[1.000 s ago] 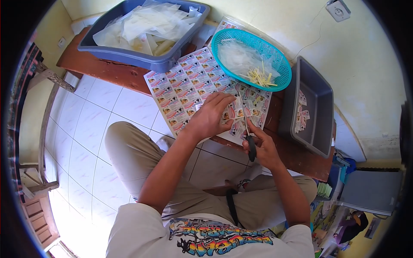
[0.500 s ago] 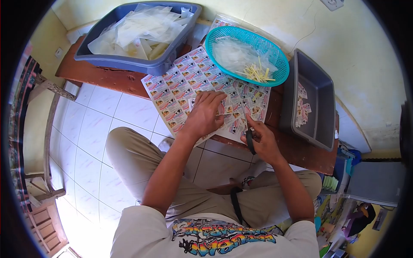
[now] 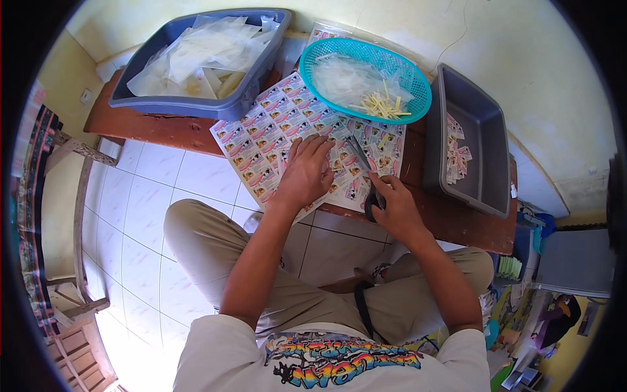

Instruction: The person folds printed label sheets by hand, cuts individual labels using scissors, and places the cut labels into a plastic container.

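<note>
My right hand point(image 3: 393, 206) grips black-handled scissors point(image 3: 357, 154), the metal blades angled up and left over the paper. My left hand point(image 3: 304, 171) has its fingers bent close together, pinching a small printed label piece point(image 3: 283, 161) that shows partly beside the fingers; most of it is hidden under the hand. Beneath both lies a large sheet of printed labels point(image 3: 251, 140) with repeated cow pictures and pink lettering. Several loose cut labels point(image 3: 353, 189) lie on it near the blades.
A teal basket point(image 3: 419, 91) with clear plastic pieces and yellowish strips sits behind the sheet. A blue-grey tub point(image 3: 228, 108) of plastic sheets stands left; a grey tub point(image 3: 486, 147) with cut labels stands right. All rest on a brown wooden bench point(image 3: 450, 228). A person point(image 3: 558, 320) is far right.
The scissors have swung away from my left hand, and their blades now show plainly over the sheet. My left hand has shifted slightly left. The camera view has tilted a little.
</note>
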Action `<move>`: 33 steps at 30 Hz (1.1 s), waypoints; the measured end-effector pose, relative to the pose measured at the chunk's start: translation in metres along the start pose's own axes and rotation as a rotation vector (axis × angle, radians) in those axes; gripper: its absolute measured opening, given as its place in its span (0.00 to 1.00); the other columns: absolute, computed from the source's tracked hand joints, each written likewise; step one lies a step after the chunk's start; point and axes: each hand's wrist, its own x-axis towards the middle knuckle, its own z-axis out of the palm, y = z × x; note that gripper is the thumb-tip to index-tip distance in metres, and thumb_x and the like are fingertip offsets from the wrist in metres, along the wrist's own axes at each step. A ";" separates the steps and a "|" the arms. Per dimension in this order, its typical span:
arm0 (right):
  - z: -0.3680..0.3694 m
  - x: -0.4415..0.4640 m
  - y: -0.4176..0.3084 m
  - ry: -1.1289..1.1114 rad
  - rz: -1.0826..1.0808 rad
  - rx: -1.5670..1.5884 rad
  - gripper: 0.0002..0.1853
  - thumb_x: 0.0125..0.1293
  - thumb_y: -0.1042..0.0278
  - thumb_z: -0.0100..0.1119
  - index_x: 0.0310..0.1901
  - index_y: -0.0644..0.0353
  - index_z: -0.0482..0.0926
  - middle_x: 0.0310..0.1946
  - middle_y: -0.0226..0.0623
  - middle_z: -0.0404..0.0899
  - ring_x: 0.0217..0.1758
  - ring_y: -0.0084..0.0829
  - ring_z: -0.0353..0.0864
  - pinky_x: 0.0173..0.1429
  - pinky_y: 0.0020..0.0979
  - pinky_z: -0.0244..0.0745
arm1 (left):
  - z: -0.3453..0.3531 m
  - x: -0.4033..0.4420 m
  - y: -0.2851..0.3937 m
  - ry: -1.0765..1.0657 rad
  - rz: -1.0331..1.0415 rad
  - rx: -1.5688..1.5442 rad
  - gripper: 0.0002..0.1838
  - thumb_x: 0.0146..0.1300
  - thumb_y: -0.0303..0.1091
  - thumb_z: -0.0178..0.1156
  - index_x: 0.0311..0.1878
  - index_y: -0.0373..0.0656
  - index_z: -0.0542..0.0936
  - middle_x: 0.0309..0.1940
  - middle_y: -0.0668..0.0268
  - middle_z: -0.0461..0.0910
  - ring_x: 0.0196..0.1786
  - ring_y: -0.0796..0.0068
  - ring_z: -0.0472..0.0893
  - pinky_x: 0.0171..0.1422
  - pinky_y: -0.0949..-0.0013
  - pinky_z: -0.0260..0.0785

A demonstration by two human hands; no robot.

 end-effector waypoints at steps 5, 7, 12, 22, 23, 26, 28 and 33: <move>-0.006 -0.001 -0.016 -0.049 0.077 -0.144 0.38 0.61 0.69 0.70 0.75 0.52 0.76 0.61 0.47 0.79 0.59 0.53 0.86 0.61 0.49 0.84 | 0.007 0.002 -0.002 0.027 -0.002 0.001 0.29 0.58 0.25 0.71 0.65 0.39 0.80 0.68 0.49 0.79 0.74 0.46 0.74 0.82 0.45 0.62; -0.009 0.000 -0.020 -0.085 0.076 -0.233 0.38 0.61 0.67 0.71 0.75 0.50 0.76 0.61 0.44 0.79 0.58 0.50 0.86 0.60 0.48 0.85 | 0.008 0.003 -0.001 0.029 0.015 0.005 0.27 0.59 0.25 0.70 0.64 0.39 0.81 0.67 0.50 0.80 0.74 0.47 0.75 0.82 0.46 0.62; 0.001 0.001 -0.011 -0.028 0.009 -0.317 0.37 0.60 0.68 0.71 0.75 0.49 0.76 0.60 0.44 0.78 0.56 0.49 0.87 0.58 0.48 0.86 | 0.008 0.005 0.004 0.011 0.032 -0.008 0.26 0.59 0.25 0.69 0.63 0.40 0.82 0.67 0.50 0.79 0.74 0.46 0.74 0.83 0.45 0.60; -0.003 0.003 -0.025 -0.102 0.048 -0.351 0.37 0.60 0.67 0.71 0.74 0.55 0.76 0.59 0.46 0.77 0.60 0.47 0.85 0.59 0.48 0.85 | 0.015 0.008 0.011 0.025 0.074 -0.013 0.27 0.56 0.19 0.64 0.62 0.40 0.83 0.67 0.51 0.80 0.75 0.46 0.74 0.82 0.45 0.62; -0.004 0.003 -0.026 -0.097 0.049 -0.349 0.37 0.60 0.67 0.71 0.74 0.55 0.76 0.59 0.46 0.77 0.60 0.47 0.85 0.59 0.48 0.85 | 0.016 0.009 0.013 0.024 0.079 -0.012 0.27 0.56 0.19 0.64 0.62 0.40 0.83 0.67 0.51 0.80 0.75 0.46 0.74 0.82 0.45 0.62; -0.010 0.005 -0.025 -0.097 0.053 -0.337 0.37 0.61 0.67 0.70 0.74 0.56 0.76 0.59 0.47 0.77 0.59 0.49 0.85 0.61 0.48 0.84 | 0.020 0.014 0.015 0.015 0.095 -0.038 0.26 0.58 0.21 0.63 0.62 0.38 0.82 0.67 0.50 0.80 0.75 0.46 0.73 0.84 0.43 0.59; -0.017 0.009 -0.020 -0.112 0.044 -0.233 0.34 0.62 0.67 0.68 0.72 0.59 0.78 0.58 0.50 0.78 0.59 0.52 0.85 0.62 0.49 0.83 | 0.023 0.017 0.016 0.005 0.105 -0.037 0.26 0.57 0.21 0.63 0.62 0.38 0.82 0.67 0.51 0.80 0.75 0.46 0.73 0.84 0.43 0.59; -0.003 0.024 0.005 0.148 0.088 -0.131 0.24 0.66 0.65 0.68 0.63 0.64 0.81 0.56 0.54 0.79 0.58 0.56 0.85 0.62 0.50 0.83 | 0.030 0.020 0.022 -0.019 0.116 0.010 0.28 0.56 0.19 0.63 0.63 0.40 0.82 0.67 0.51 0.80 0.76 0.46 0.73 0.84 0.43 0.59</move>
